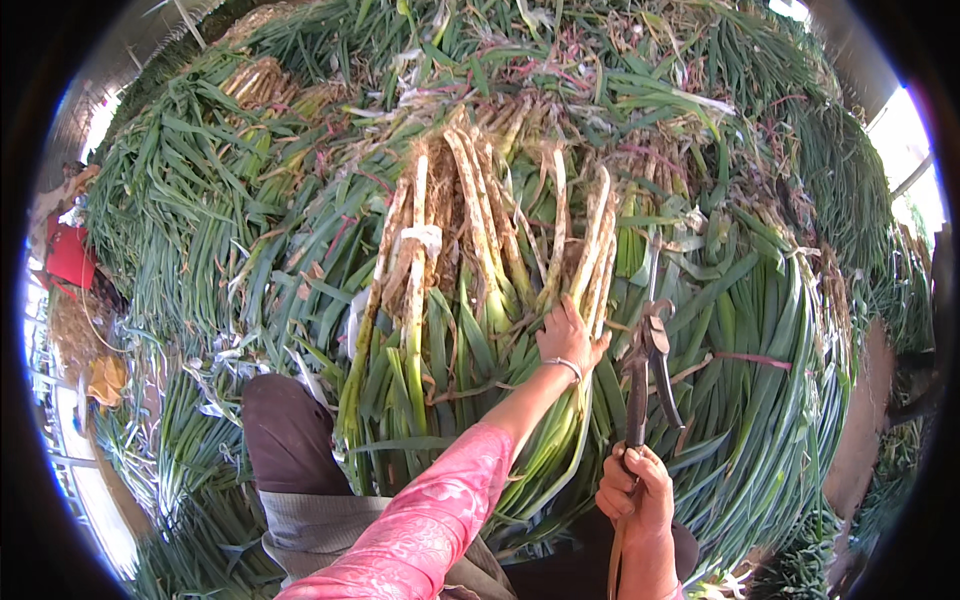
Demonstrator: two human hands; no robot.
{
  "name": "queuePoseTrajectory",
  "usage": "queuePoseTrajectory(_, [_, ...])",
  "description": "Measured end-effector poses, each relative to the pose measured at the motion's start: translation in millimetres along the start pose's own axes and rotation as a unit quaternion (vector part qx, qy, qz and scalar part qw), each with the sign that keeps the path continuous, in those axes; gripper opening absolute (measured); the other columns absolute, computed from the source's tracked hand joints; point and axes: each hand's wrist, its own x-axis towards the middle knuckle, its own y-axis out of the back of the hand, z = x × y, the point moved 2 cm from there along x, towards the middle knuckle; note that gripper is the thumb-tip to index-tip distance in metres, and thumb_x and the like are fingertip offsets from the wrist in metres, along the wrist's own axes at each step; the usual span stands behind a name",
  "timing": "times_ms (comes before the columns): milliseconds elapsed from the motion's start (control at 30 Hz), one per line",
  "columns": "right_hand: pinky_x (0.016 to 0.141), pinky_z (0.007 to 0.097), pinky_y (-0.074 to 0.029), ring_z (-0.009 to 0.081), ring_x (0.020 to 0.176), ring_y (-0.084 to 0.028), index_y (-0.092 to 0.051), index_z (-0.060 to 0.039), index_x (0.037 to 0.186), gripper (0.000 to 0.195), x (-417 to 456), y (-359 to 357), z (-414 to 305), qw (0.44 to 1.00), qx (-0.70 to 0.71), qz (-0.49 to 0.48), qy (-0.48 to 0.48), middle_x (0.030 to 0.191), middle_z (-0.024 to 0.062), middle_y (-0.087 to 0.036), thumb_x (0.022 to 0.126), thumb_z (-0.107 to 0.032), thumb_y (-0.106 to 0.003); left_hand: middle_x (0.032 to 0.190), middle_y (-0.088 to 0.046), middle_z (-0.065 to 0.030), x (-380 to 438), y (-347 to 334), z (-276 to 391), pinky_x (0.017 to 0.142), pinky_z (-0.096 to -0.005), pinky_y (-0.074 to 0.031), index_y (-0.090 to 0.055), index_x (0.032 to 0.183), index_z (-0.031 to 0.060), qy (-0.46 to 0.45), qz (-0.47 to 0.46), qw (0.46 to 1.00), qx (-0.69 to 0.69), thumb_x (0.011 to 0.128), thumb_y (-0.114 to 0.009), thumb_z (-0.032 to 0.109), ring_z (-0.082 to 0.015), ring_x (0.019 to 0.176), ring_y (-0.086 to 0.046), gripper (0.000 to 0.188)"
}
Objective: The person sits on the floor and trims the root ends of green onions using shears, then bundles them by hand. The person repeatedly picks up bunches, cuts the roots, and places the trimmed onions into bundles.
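Observation:
My left hand, with a bracelet at the wrist, rests on a few leek-like green onion stalks with pale, soil-stained lower ends; its fingers are at the stalks, and whether they grip is unclear. My right hand is closed around one handle of a dark metal hand tool with a long thin rod, a hook and a second lever, perhaps a tape-binding tool. More muddy stalks lie before me, roots pointing away. A white band is at the stalks on the left.
Large heaps of green onions surround me, some bundles bound with a pink tie. My knee is at the lower left. A red object and a yellowish-orange cloth-like piece lie at the far left.

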Motion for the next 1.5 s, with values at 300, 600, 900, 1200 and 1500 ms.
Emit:
queuePoseTrajectory(300, [0.041, 0.0274, -0.032, 0.0116, 0.043, -0.039, -0.054, -0.0006, 0.105, 0.016, -9.0, -17.8, 26.2, 0.995, -0.087, 0.007, -0.051, 0.064, 0.0022, -0.044, 0.097, -0.014, -0.056, 0.148, -0.044, -0.0151, -72.0, 72.2, -165.1, 0.116, -0.0485, -0.028, -0.049, 0.139, 0.0016, -0.141, 0.206, 0.96, 0.131, 0.096, -0.055, 0.026, -0.0335, 0.138, -0.04, 0.05])
queuePoseTrajectory(600, [0.043, 0.0246, -0.035, 0.0096, 0.047, -0.043, -0.051, -0.0056, 0.092, 0.015, -1.3, -29.5, 115.4, 0.94, -0.298, -0.034, -0.162, 0.064, 0.0006, -0.048, 0.097, -0.017, -0.059, 0.157, -0.035, -0.0024, -120.1, 125.5, -301.6, 0.118, -0.0536, -0.023, -0.05, 0.141, 0.0129, -0.162, 0.155, 0.938, 0.265, 0.091, -0.056, 0.024, -0.0286, 0.146, -0.028, 0.051])
queuePoseTrajectory(900, [0.042, 0.029, -0.03, 0.0114, 0.043, -0.035, -0.05, -0.0081, 0.089, 0.024, -40.1, -32.3, 208.3, 0.98, -0.105, -0.036, -0.163, 0.058, -0.0012, -0.039, 0.099, -0.029, -0.055, 0.151, -0.042, -0.0102, -151.5, 152.2, -299.9, 0.112, -0.0518, -0.033, -0.05, 0.14, 0.0097, -0.064, 0.076, 0.994, -0.043, 0.096, -0.055, 0.044, -0.0363, 0.138, -0.041, 0.056])
queuePoseTrajectory(1200, [0.061, 0.0312, -0.05, 0.0198, 0.071, -0.061, -0.056, -0.0046, 0.102, 0.032, -83.8, -50.2, 292.3, 0.949, -0.255, -0.093, -0.16, 0.083, 0.0075, -0.062, 0.101, -0.036, -0.047, 0.123, -0.061, -0.0158, -272.3, 139.4, -277.8, 0.078, -0.0485, -0.062, -0.044, 0.129, 0.0018, 0.139, -0.085, 0.629, -0.761, 0.093, -0.063, 0.012, -0.0301, 0.109, -0.064, 0.041])
queuePoseTrajectory(1500, [0.114, 0.0497, -0.029, 0.0385, 0.132, -0.044, -0.033, -0.0015, 0.147, 0.117, -85.3, -103.7, 306.4, 0.843, 0.151, -0.449, -0.255, 0.141, 0.0238, -0.045, 0.06, -0.064, -0.077, 0.141, -0.051, -0.0215, -321.4, 250.5, -180.4, 0.102, -0.0448, -0.05, -0.036, 0.143, 0.0122, -0.186, -0.203, 0.567, -0.776, 0.1, -0.051, 0.048, -0.0368, 0.134, -0.048, 0.058])
